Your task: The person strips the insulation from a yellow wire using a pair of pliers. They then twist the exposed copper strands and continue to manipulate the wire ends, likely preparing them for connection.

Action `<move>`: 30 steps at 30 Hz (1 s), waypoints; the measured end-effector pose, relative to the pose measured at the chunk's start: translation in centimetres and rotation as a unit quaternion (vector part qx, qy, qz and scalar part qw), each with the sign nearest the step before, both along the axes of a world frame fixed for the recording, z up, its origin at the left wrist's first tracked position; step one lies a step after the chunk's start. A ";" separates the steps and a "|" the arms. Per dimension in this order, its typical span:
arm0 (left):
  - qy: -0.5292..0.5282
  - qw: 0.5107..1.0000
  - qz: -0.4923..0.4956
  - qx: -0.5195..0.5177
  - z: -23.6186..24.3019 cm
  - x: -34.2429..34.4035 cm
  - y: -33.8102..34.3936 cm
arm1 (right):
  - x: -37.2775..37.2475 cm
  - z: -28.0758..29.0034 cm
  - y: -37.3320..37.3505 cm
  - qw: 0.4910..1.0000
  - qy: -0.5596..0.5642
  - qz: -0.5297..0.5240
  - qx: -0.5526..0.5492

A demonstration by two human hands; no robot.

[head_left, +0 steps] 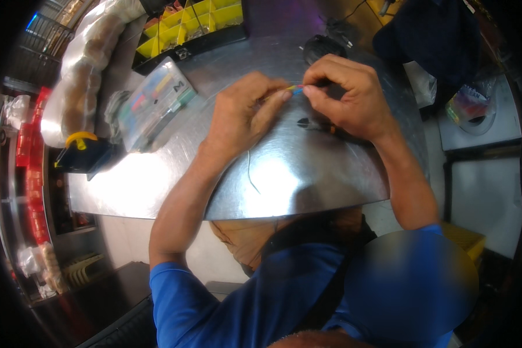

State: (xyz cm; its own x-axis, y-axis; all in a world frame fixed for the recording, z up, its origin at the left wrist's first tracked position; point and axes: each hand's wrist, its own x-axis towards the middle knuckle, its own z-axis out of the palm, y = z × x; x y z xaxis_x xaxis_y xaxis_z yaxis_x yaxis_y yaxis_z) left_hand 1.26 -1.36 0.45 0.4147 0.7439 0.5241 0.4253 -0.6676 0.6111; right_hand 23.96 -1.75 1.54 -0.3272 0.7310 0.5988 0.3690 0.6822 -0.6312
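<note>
My left hand [243, 110] pinches some small, thin coloured pieces [297, 90] in yellow, blue and red, which look like wire ends or connectors. The fingertips of my right hand [348, 98] are closed on the red end, close to my left fingertips. A thin grey wire [250, 177] runs down from below my left hand over the steel table [122, 194]. A dark cutting tool [307, 123] with an orange detail lies under my right hand, partly hidden by it.
A black organiser with yellow compartments [188, 26], a clear parts case [151, 104], plastic-wrapped rolls [75, 75] and a black-yellow box [84, 153] occupy the left. A black plug cable [322, 49] and dark cloth [423, 40] are at back right; red shelf items [33, 174] stand far left.
</note>
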 end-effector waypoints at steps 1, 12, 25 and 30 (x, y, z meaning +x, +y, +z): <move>-0.005 1.000 0.001 -0.005 0.0 0.0 0.0 | 0.0 0.0 0.0 1.000 -0.002 0.002 -0.004; -0.001 0.999 -0.034 0.026 -0.1 -0.3 0.3 | 0.0 -0.1 0.0 1.000 -0.022 0.012 0.002; 0.007 0.998 -0.034 0.060 -0.2 -0.4 0.3 | -0.1 -0.2 -0.1 0.999 -0.037 0.019 0.006; 0.001 0.999 -0.023 0.048 0.0 -0.3 0.2 | -0.2 -0.4 -0.2 0.999 -0.045 0.008 0.012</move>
